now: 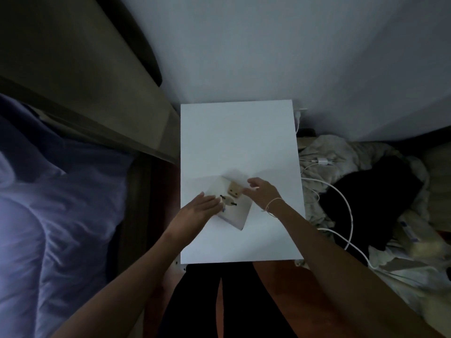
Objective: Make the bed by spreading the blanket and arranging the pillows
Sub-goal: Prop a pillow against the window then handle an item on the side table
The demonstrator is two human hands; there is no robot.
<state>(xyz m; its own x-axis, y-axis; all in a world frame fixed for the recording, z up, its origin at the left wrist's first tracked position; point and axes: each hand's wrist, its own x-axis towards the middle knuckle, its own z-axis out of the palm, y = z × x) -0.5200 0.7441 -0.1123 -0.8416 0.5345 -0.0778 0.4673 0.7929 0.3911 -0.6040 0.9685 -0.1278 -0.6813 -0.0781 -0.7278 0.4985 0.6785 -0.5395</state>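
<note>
Only 1 view was given, from the head, looking steeply down on a white bedside table point(240, 142) from close above. The table filled the centre; the bed point(56, 191) lay at its left, a wall beyond it, crumpled laundry point(341, 152) at its right.

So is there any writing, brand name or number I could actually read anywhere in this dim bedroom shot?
None can be read.
Small blue mark on the white box that both hands touch on the white bedside table: too small and blurred.
Blue patch on the pale package in the pile at right: blurred, unreadable.
White charger plug: no visible marking.
</note>
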